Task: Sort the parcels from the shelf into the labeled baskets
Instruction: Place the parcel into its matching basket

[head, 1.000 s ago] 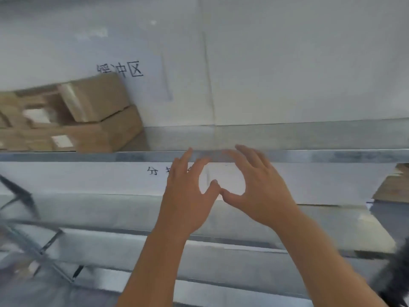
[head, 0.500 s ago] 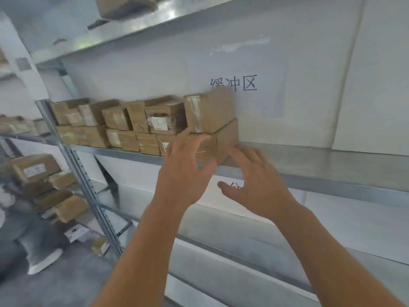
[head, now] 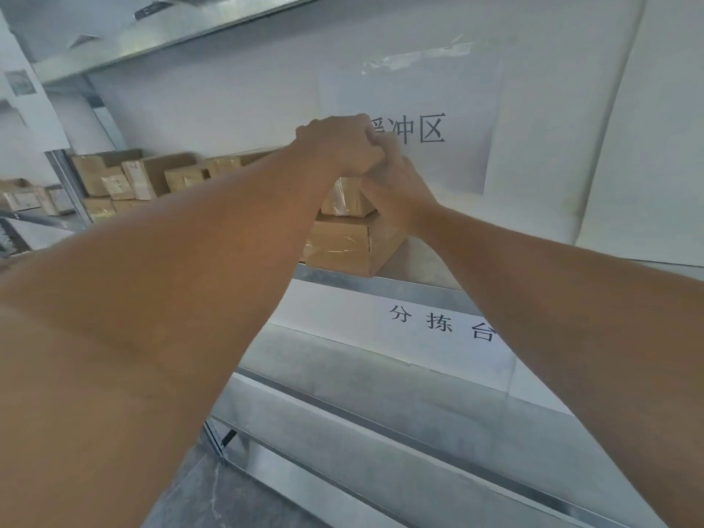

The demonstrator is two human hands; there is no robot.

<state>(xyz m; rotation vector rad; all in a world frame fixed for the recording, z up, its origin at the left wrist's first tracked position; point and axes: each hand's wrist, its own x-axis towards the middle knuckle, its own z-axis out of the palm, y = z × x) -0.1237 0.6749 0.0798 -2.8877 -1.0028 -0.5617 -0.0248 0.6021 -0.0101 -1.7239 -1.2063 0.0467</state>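
Note:
A row of brown cardboard parcels (head: 144,177) lines the metal shelf (head: 384,285) at eye height. At the row's right end a small taped parcel (head: 348,200) lies on top of a larger parcel (head: 343,242). My left hand (head: 339,144) curls over the top of the small parcel from above. My right hand (head: 396,184) grips its right side, thumb on the front face. Most of that parcel is hidden behind both hands and my left forearm. No baskets are in view.
White sheets with printed characters hang on the back wall (head: 419,127) and on the shelf's front edge (head: 442,322). A lower metal shelf (head: 381,394) runs below. More parcels (head: 23,198) sit on another rack at far left. An upper shelf (head: 152,28) is overhead.
Both hands have reached up and forward from in front of the shelf edge and closed round the top right parcel. The view has drawn closer to the shelf.

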